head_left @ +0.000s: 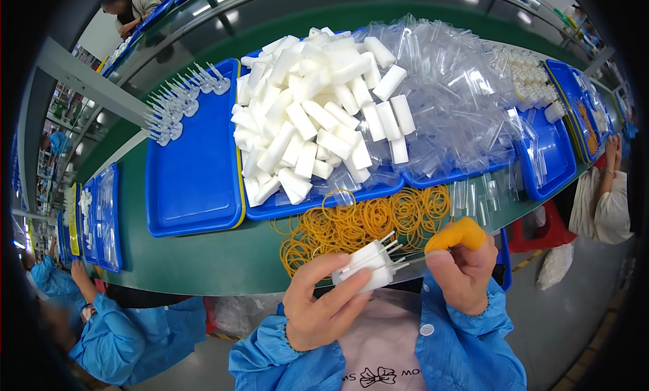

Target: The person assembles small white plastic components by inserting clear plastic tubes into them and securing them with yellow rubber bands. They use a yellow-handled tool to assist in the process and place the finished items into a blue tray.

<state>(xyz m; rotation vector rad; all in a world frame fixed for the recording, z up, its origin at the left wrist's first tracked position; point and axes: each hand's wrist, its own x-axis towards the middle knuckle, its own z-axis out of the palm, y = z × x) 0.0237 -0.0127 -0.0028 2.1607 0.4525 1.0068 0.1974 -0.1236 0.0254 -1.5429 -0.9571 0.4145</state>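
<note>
Plugs (370, 264), a small bundle of white ones with metal prongs pointing up and to the right, sit in the left hand (323, 308), whose grip is clamped around them, thumb on top and fingers beneath. The right hand (462, 268) is just beside the bundle at its prong end, its forefinger capped by an orange finger cot (457, 235); its grip is curled together, though whether it pinches anything cannot be told. Just beyond the bundle, a loose heap of yellow rubber bands (368, 222) lies on the green surface (223, 259). Farther from the bundle, behind the bands, a blue tray (318, 200) carries a pile of white plugs (318, 114), and to that pile's right spreads a mound of clear plastic bags (453, 100). Left of the pile stands another blue tray (196, 168) (mostly bare, with a few white pieces (177, 100) at its far edge).
</note>
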